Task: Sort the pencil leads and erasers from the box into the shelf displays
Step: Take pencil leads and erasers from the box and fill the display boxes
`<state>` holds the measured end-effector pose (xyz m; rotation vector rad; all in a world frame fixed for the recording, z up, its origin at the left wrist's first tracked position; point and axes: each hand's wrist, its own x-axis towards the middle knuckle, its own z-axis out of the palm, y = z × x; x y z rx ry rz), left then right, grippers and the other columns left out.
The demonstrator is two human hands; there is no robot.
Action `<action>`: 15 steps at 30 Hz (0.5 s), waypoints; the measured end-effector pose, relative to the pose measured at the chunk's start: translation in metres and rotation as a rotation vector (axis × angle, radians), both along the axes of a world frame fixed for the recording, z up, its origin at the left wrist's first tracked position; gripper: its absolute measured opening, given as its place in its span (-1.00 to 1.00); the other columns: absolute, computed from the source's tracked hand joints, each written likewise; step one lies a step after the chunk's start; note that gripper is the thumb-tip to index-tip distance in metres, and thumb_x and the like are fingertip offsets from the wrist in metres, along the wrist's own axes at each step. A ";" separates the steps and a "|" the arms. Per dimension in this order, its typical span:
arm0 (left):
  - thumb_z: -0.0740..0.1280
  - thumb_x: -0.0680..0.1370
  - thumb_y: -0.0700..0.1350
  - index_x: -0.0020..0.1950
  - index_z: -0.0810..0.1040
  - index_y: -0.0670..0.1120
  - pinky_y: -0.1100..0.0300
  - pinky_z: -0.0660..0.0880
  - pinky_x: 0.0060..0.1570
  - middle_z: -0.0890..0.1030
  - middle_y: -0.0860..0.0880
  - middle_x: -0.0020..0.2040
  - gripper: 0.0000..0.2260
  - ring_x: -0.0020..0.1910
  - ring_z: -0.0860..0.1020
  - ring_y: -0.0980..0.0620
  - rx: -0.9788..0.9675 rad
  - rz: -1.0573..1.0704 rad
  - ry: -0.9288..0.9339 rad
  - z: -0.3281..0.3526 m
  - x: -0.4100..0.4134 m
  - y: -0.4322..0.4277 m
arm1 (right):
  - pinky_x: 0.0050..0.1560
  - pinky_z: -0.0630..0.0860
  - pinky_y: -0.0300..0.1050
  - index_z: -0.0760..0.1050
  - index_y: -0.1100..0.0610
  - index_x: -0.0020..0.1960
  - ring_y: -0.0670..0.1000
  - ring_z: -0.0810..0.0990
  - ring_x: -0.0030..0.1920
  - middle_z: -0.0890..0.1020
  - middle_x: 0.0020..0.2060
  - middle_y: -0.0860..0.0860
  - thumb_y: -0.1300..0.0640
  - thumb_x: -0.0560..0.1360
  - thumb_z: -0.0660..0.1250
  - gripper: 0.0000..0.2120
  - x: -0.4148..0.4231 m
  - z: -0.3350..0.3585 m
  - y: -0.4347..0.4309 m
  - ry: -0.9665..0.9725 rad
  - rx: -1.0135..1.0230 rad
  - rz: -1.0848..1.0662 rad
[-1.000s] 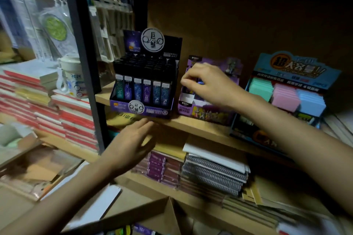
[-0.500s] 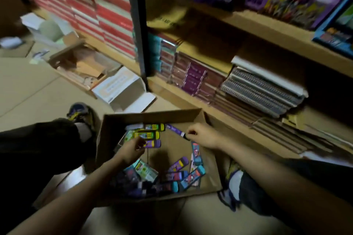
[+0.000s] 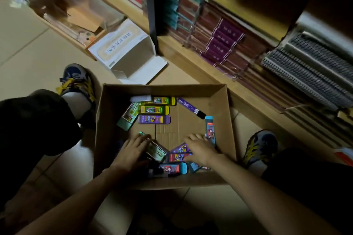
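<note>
An open cardboard box (image 3: 164,88) sits on the floor between my feet. Inside lie several small colourful cases: yellow-green ones (image 3: 153,109) and a purple one (image 3: 153,119) at the far left, a purple tube (image 3: 188,106) and a blue case (image 3: 210,129) at the right. My left hand (image 3: 132,151) is at the near left, its fingers curled over a green pack (image 3: 156,153). Beside it, my right hand (image 3: 200,149) lies with spread fingers on a red case (image 3: 176,157) and a purple one. A blue-ended case (image 3: 172,169) lies against the near wall. The shelf displays are out of view.
The wooden bottom shelf (image 3: 191,59) runs just beyond the box, packed with purple notebooks (image 3: 223,44) and spiral notebooks (image 3: 309,70). An open white carton (image 3: 124,49) and a box of papers (image 3: 66,11) stand at the far left. My shoes (image 3: 76,80) (image 3: 261,147) flank the box.
The view has dropped from the shelf displays to the floor box. Both hands came down from the shelf into the box, then moved to its near side onto the cases.
</note>
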<state>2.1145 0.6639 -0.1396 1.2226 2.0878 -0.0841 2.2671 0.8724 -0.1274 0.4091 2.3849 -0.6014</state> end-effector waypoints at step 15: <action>0.36 0.38 0.30 0.47 0.18 -0.07 0.07 0.24 0.32 0.28 -0.10 0.37 -0.19 0.27 0.29 -0.04 -0.156 -0.282 -0.073 -0.019 -0.038 0.033 | 0.06 0.46 -0.05 0.48 0.11 0.05 0.06 0.50 0.04 0.52 0.06 0.04 0.17 0.46 0.37 -0.82 0.003 -0.014 -0.018 -0.073 -0.167 -0.186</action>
